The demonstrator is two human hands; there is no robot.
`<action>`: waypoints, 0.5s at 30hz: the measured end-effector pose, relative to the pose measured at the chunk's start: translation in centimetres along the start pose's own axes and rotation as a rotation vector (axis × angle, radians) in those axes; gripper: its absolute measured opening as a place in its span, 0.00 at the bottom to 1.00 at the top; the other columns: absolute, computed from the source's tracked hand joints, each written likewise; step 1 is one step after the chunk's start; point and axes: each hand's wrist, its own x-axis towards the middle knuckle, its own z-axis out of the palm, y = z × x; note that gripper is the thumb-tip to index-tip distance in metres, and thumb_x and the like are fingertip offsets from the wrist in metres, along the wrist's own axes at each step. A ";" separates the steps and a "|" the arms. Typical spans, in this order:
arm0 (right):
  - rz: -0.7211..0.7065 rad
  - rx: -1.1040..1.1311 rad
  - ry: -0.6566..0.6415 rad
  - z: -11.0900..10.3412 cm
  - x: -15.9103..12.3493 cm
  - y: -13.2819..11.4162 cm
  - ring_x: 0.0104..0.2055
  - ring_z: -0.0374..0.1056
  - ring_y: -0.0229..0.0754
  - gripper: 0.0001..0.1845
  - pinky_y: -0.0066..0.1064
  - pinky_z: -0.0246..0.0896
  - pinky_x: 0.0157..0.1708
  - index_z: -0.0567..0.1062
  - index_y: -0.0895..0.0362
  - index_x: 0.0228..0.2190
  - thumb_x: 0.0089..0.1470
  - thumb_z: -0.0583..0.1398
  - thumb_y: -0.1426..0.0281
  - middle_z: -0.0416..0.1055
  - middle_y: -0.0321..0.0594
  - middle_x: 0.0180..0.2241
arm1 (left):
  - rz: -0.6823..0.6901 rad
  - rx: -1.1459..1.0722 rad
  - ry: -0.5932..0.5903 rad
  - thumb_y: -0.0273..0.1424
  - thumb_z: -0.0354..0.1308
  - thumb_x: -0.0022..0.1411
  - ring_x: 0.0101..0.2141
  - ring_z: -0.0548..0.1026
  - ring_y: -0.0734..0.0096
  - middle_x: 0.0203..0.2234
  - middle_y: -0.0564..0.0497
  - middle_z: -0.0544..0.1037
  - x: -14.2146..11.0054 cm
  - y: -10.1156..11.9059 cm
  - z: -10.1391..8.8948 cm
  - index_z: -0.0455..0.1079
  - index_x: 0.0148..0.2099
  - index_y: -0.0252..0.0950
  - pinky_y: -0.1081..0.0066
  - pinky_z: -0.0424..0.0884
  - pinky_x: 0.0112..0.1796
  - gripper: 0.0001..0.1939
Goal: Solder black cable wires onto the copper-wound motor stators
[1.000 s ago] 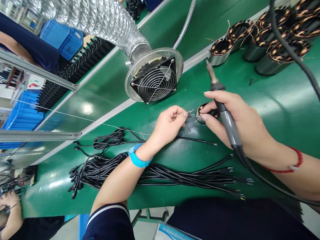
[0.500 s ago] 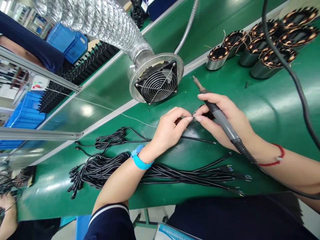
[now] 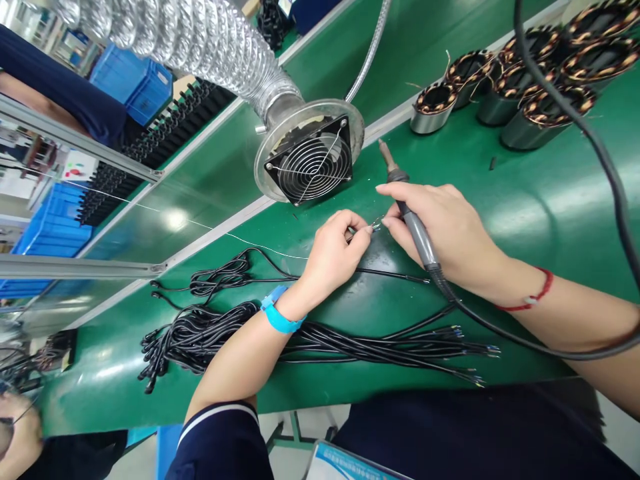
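Note:
My left hand (image 3: 339, 245) pinches thin wires, and their bare ends (image 3: 377, 225) stick out to the right of the fingertips. Something small and brownish shows in the curl of these fingers, too hidden to name. A thin solder wire (image 3: 245, 241) runs in from the left to this hand. In my right hand (image 3: 440, 223) is a soldering iron (image 3: 419, 237), its tip up and to the left, away from the wires. The right thumb and a fingertip are close to the wire ends. A black cable (image 3: 393, 274) lies just below the left hand.
A bundle of black cables (image 3: 340, 339) with stripped ends lies in front of me. A fume extractor fan (image 3: 315, 163) hangs ahead on a foil duct (image 3: 215, 47). Several wound stators (image 3: 433, 110) stand at the back right. A co-worker's hand (image 3: 23, 427) is at far left.
My hands met at the wires half a second ago and are now slightly apart. The soldering iron has moved left. The small wound stator earlier at my right fingers is no longer visible there.

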 end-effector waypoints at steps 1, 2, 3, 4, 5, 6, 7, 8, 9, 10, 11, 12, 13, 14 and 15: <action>0.011 -0.011 -0.015 0.0 0.1 0.0 0.43 0.74 0.51 0.20 0.46 0.65 0.44 0.67 0.51 0.56 0.64 0.53 0.69 0.78 0.42 0.39 | -0.007 -0.017 0.003 0.27 0.57 0.61 0.29 0.65 0.75 0.25 0.55 0.67 0.0 0.0 0.0 0.64 0.30 0.36 0.73 0.58 0.31 0.07; 0.004 -0.011 -0.019 -0.2 0.0 -0.1 0.43 0.74 0.51 0.20 0.46 0.65 0.44 0.67 0.51 0.57 0.64 0.53 0.69 0.78 0.42 0.40 | -0.017 -0.038 0.002 0.27 0.57 0.61 0.28 0.64 0.76 0.25 0.56 0.67 0.0 -0.1 0.1 0.64 0.30 0.36 0.73 0.57 0.30 0.07; -0.016 -0.001 -0.009 -0.4 -0.1 -0.1 0.44 0.74 0.52 0.21 0.46 0.66 0.44 0.67 0.51 0.57 0.63 0.54 0.68 0.78 0.42 0.40 | -0.030 -0.060 -0.003 0.27 0.57 0.62 0.27 0.63 0.76 0.24 0.56 0.66 0.0 -0.1 0.1 0.64 0.30 0.36 0.73 0.57 0.30 0.08; -0.040 0.016 0.012 -0.8 -0.4 -0.1 0.44 0.74 0.51 0.22 0.46 0.67 0.45 0.67 0.52 0.58 0.64 0.55 0.67 0.78 0.42 0.41 | -0.043 -0.081 -0.011 0.28 0.57 0.62 0.26 0.62 0.77 0.23 0.56 0.66 -0.1 -0.1 0.1 0.65 0.30 0.36 0.73 0.56 0.29 0.08; -0.064 0.027 0.043 -1.4 -0.7 -0.2 0.44 0.75 0.50 0.22 0.45 0.68 0.45 0.67 0.52 0.58 0.64 0.56 0.66 0.79 0.42 0.40 | -0.056 -0.099 -0.019 0.28 0.58 0.62 0.25 0.62 0.77 0.23 0.57 0.66 -0.2 -0.1 0.2 0.65 0.30 0.36 0.73 0.56 0.28 0.07; -0.073 0.029 0.076 -2.0 -1.2 -0.3 0.44 0.75 0.49 0.22 0.44 0.68 0.45 0.67 0.52 0.59 0.65 0.56 0.66 0.79 0.41 0.41 | -0.066 -0.114 -0.028 0.28 0.58 0.62 0.24 0.61 0.77 0.23 0.57 0.66 -0.3 0.0 0.2 0.65 0.30 0.37 0.73 0.56 0.28 0.07; -0.062 0.025 0.111 -2.7 -1.7 -0.5 0.44 0.76 0.47 0.21 0.42 0.69 0.46 0.68 0.51 0.59 0.66 0.56 0.65 0.80 0.40 0.41 | -0.072 -0.125 -0.036 0.28 0.58 0.62 0.23 0.60 0.78 0.22 0.57 0.66 -0.5 0.0 0.3 0.65 0.31 0.37 0.73 0.55 0.27 0.07; -0.039 0.015 0.134 -3.4 -2.3 -0.8 0.43 0.76 0.45 0.20 0.39 0.70 0.45 0.70 0.49 0.58 0.67 0.56 0.64 0.80 0.39 0.42 | -0.074 -0.133 -0.042 0.29 0.58 0.62 0.23 0.60 0.78 0.22 0.57 0.66 -0.6 0.0 0.3 0.65 0.31 0.37 0.73 0.55 0.27 0.07; 0.002 0.020 0.159 -4.1 -2.9 -1.0 0.43 0.77 0.44 0.19 0.37 0.71 0.44 0.70 0.48 0.58 0.67 0.57 0.64 0.80 0.39 0.45 | -0.073 -0.137 -0.048 0.28 0.58 0.62 0.23 0.60 0.78 0.22 0.57 0.66 -0.7 0.1 0.4 0.66 0.31 0.37 0.73 0.55 0.27 0.07; 0.044 0.036 0.184 -4.7 -3.6 -1.1 0.45 0.77 0.44 0.18 0.36 0.72 0.45 0.71 0.49 0.57 0.67 0.57 0.64 0.79 0.40 0.46 | -0.072 -0.138 -0.052 0.28 0.58 0.62 0.23 0.60 0.78 0.22 0.57 0.66 -0.8 0.1 0.4 0.66 0.31 0.37 0.72 0.55 0.27 0.07; 0.063 0.049 0.164 -5.1 -4.2 -1.2 0.45 0.77 0.44 0.16 0.36 0.73 0.45 0.72 0.49 0.55 0.67 0.58 0.64 0.79 0.41 0.46 | -0.071 -0.139 -0.053 0.28 0.59 0.62 0.23 0.60 0.77 0.22 0.57 0.65 -1.0 0.1 0.5 0.66 0.31 0.37 0.72 0.55 0.27 0.07; 0.063 0.058 0.160 -5.4 -4.8 -1.1 0.43 0.77 0.44 0.14 0.36 0.74 0.43 0.73 0.49 0.52 0.66 0.59 0.64 0.79 0.42 0.45 | -0.069 -0.141 -0.052 0.28 0.59 0.62 0.23 0.60 0.77 0.22 0.57 0.65 -1.0 0.1 0.6 0.66 0.31 0.37 0.72 0.55 0.27 0.07; 0.034 0.063 0.165 -5.6 -5.3 -0.9 0.39 0.77 0.44 0.11 0.35 0.74 0.39 0.74 0.50 0.48 0.64 0.61 0.64 0.79 0.43 0.42 | -0.067 -0.143 -0.049 0.28 0.59 0.62 0.23 0.61 0.77 0.22 0.57 0.65 -1.1 0.1 0.6 0.66 0.31 0.37 0.72 0.55 0.27 0.07; 0.003 0.068 0.170 -5.7 -5.7 -0.5 0.34 0.77 0.42 0.08 0.33 0.74 0.33 0.74 0.50 0.44 0.63 0.62 0.63 0.79 0.43 0.37 | -0.067 -0.145 -0.045 0.29 0.59 0.62 0.24 0.61 0.77 0.22 0.57 0.65 -1.2 0.1 0.7 0.66 0.31 0.37 0.72 0.55 0.27 0.07; -0.033 0.078 0.174 -5.8 -6.0 -0.2 0.28 0.74 0.40 0.07 0.30 0.71 0.26 0.73 0.51 0.41 0.61 0.64 0.64 0.78 0.42 0.33 | -0.067 -0.144 -0.043 0.29 0.59 0.62 0.24 0.61 0.77 0.22 0.57 0.65 -1.3 0.1 0.7 0.66 0.31 0.37 0.72 0.55 0.27 0.07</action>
